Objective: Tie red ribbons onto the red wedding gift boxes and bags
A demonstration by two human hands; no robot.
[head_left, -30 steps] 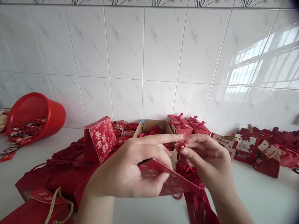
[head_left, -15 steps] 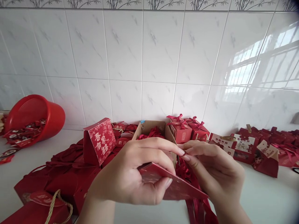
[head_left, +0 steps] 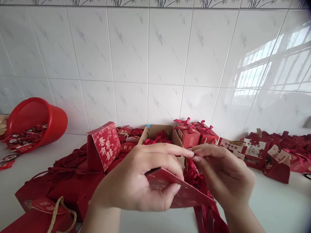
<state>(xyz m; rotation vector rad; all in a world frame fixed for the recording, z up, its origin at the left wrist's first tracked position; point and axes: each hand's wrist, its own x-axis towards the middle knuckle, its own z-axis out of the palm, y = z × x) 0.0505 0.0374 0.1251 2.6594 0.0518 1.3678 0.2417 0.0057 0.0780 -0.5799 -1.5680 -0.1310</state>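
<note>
My left hand (head_left: pixel 141 178) grips a flattish red printed gift box (head_left: pixel 188 195) between thumb and curled fingers, its index finger stretched along the top toward the right. My right hand (head_left: pixel 223 174) is closed in a pinch of thumb and fingertips, touching the left index fingertip. Whatever lies in that pinch is too small and hidden to name. Dark red ribbons (head_left: pixel 210 216) hang and lie behind the held box. Beyond my hands stands an open cardboard box (head_left: pixel 178 142) with red ribbon (head_left: pixel 159 138) inside.
A tipped red bucket (head_left: pixel 58 119) spills small packets at the left. Red gift boxes (head_left: pixel 73 187) are heaped beside my left arm, with a tent-shaped box (head_left: pixel 104 147) on top. Ribboned boxes (head_left: pixel 188 136) and more printed boxes (head_left: pixel 255 152) stand along the tiled wall (head_left: pixel 165 48).
My right fingertips have shifted slightly and pinch closer together beside the left index fingertip. The left hand keeps its hold on the gift box. The view has tilted down a touch.
</note>
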